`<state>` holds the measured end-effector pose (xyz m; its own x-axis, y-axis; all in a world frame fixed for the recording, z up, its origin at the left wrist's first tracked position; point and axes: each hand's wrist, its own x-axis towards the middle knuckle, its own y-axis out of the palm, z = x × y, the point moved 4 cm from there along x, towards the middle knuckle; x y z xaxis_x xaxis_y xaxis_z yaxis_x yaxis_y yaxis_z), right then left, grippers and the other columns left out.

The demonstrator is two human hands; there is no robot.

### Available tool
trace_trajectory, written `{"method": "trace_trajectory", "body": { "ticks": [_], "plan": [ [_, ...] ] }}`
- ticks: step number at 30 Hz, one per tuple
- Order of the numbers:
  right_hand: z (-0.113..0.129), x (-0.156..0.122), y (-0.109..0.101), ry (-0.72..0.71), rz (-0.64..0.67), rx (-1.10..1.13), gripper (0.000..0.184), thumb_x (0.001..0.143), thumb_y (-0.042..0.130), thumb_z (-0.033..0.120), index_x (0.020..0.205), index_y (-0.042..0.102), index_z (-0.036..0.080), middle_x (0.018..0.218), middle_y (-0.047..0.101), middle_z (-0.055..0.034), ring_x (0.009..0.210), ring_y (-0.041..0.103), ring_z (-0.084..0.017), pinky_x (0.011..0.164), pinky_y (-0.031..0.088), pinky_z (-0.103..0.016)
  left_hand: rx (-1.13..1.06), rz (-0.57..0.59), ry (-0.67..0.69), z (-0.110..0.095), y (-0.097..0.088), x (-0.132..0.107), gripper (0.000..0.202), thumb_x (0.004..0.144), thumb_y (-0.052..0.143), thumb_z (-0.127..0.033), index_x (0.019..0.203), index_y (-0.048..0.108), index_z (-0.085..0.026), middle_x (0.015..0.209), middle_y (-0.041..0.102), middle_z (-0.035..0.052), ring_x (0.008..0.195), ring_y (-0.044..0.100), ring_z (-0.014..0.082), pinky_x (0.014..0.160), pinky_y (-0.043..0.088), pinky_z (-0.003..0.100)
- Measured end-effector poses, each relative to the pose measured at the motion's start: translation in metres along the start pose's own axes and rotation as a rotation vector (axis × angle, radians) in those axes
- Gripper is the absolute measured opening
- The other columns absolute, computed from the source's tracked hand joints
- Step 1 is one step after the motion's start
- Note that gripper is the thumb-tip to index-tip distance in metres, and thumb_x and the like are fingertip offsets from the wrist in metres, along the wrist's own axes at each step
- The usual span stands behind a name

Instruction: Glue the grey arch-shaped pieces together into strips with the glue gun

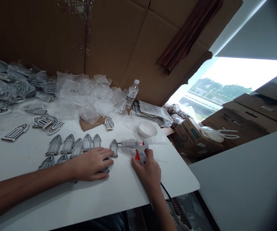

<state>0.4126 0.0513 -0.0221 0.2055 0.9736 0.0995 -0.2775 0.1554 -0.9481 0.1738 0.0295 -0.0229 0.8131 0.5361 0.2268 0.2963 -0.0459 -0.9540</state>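
Note:
My right hand (150, 170) grips the handle of a white hot glue gun (131, 143) with a red trigger. A clear glue stick (162, 143) sticks out of its back end. The gun's nozzle points left at the top of a small grey arched window-shaped piece (113, 149). My left hand (91, 164) lies palm down with fingers stretched, its fingertips at that piece's lower left edge. Beneath the hand, another grey piece (106, 169) is partly hidden. Similar grey arched pieces (54, 145) lie in rows beside and behind my left hand.
White-and-brown arched pieces (15, 132) lie farther left. Behind them are a heap of bagged pieces (15, 80) and crumpled clear plastic bags (87, 93). A water bottle (132, 93), a white bowl (147, 129) and flat packs (153, 113) stand at the back right. A black cord (166, 191) hangs over the table edge.

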Motion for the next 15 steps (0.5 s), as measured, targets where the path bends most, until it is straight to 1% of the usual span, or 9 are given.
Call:
{"method": "trace_trajectory", "body": {
  "ticks": [8, 15],
  "plan": [
    [-0.0003, -0.0006, 0.0001, 0.001, -0.002, 0.016, 0.049, 0.080, 0.060, 0.049, 0.116, 0.045, 0.019, 0.100, 0.064, -0.0044, 0.078, 0.059, -0.017, 0.063, 0.027, -0.020, 0.007, 0.018, -0.005, 0.0005, 0.0008, 0.0002, 0.034, 0.094, 0.052, -0.038, 0.119, 0.056, -0.016, 0.139, 0.051, 0.0178, 0.128, 0.051, 0.0315, 0.106, 0.046, 0.047],
    [-0.0002, -0.0003, -0.0011, -0.003, -0.013, 0.034, 0.051, 0.079, 0.061, 0.050, 0.116, 0.046, 0.019, 0.103, 0.063, -0.0051, 0.081, 0.061, -0.018, 0.065, 0.030, -0.021, 0.004, 0.006, -0.003, 0.0002, 0.0006, 0.0003, 0.033, 0.093, 0.054, -0.037, 0.118, 0.057, -0.016, 0.139, 0.052, 0.0179, 0.126, 0.053, 0.0323, 0.104, 0.047, 0.047]
  ]
}}
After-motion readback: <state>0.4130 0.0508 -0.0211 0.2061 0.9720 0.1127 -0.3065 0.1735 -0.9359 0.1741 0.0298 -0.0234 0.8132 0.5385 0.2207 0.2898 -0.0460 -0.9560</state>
